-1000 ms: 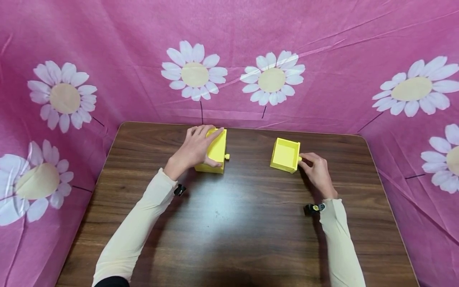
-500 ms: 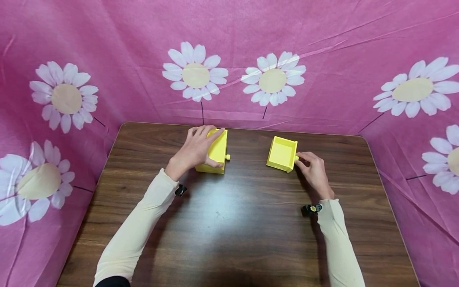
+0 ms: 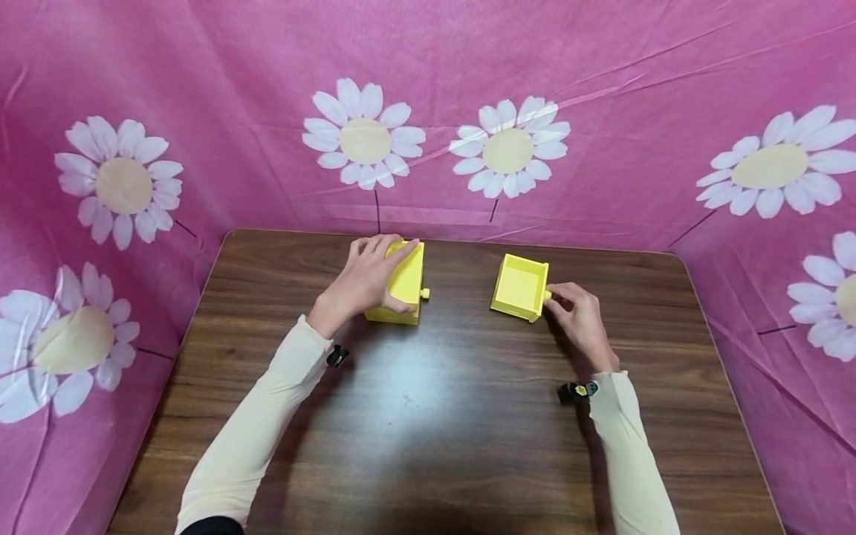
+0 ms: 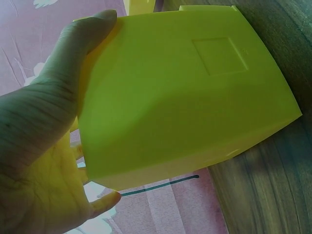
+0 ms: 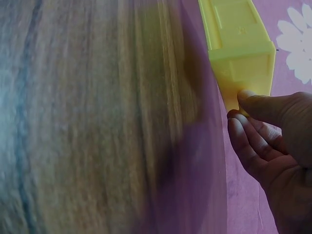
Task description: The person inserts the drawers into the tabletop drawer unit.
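My left hand (image 3: 361, 279) grips a yellow drawer cabinet (image 3: 409, 279) at the back of the table, thumb on the near side and fingers over the far side. A small yellow knob (image 3: 425, 293) sticks out of its right face. In the left wrist view the cabinet's side (image 4: 170, 97) fills most of the picture, with the thumb along its edge. To the right, apart from the cabinet, is an open-topped yellow drawer (image 3: 520, 288) with nothing visible inside. My right hand (image 3: 580, 321) pinches the drawer's knob between thumb and fingers; the right wrist view shows the drawer front (image 5: 241, 73) beyond the fingertips.
Both things are on a dark wood-grain table (image 3: 428, 416), near its back edge. A pink cloth (image 3: 428, 44) printed with white daisies hangs behind the table and along both sides. Bare tabletop lies between the cabinet and the drawer.
My right hand has moved the drawer a little to the left, narrowing the gap to the cabinet. The left hand and the cabinet have stayed in place.
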`<state>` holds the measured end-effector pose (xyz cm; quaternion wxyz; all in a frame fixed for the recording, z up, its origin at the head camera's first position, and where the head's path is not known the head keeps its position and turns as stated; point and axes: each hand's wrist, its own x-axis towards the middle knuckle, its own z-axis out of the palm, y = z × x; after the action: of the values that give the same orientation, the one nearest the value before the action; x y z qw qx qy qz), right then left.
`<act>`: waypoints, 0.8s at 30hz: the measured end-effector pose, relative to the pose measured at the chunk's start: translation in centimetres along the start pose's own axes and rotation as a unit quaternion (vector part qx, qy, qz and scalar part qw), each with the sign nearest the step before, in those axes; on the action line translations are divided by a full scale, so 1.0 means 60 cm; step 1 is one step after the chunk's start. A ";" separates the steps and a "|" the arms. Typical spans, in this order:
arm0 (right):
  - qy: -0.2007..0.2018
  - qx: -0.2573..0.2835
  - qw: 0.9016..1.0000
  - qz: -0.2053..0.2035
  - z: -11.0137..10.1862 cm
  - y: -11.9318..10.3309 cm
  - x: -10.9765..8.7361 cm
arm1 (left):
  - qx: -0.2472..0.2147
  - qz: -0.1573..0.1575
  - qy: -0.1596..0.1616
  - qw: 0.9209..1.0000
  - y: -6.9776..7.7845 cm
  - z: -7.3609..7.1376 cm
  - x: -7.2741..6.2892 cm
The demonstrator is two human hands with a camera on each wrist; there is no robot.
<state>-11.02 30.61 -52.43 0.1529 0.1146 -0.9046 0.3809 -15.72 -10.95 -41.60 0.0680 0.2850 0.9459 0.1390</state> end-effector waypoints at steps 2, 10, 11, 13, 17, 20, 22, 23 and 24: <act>-0.001 0.003 1.000 -0.003 0.002 -0.003 0.000 | -0.001 -0.001 0.000 1.000 -0.001 0.002 0.000; -0.010 0.010 1.000 -0.019 0.010 -0.014 0.004 | -0.003 -0.002 -0.002 1.000 -0.002 0.004 0.000; -0.010 0.010 1.000 -0.021 0.011 -0.016 0.005 | -0.003 -0.002 -0.002 1.000 -0.002 0.004 0.000; -0.013 0.012 1.000 -0.023 0.012 -0.020 0.007 | -0.003 0.000 0.000 1.000 -0.002 0.003 0.000; -0.021 0.012 0.999 -0.026 0.016 -0.027 0.011 | -0.003 -0.001 0.000 1.000 -0.001 0.002 0.000; -0.027 0.011 0.999 -0.021 0.018 -0.031 0.012 | -0.005 -0.003 -0.003 1.000 -0.001 0.002 0.000; -0.029 0.010 0.999 -0.019 0.019 -0.033 0.013 | -0.007 -0.004 -0.003 1.000 -0.002 0.003 0.000; -0.031 0.009 0.999 -0.017 0.019 -0.034 0.014 | -0.008 -0.004 -0.002 1.000 -0.002 0.003 0.000; -0.033 0.008 0.999 -0.015 0.019 -0.035 0.014 | -0.008 -0.003 -0.002 1.000 -0.002 0.003 0.001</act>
<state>-11.34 28.29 -51.52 0.1279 0.1415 -0.9042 0.3821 -15.78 -10.98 -41.81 0.0725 0.2816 0.9456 0.1457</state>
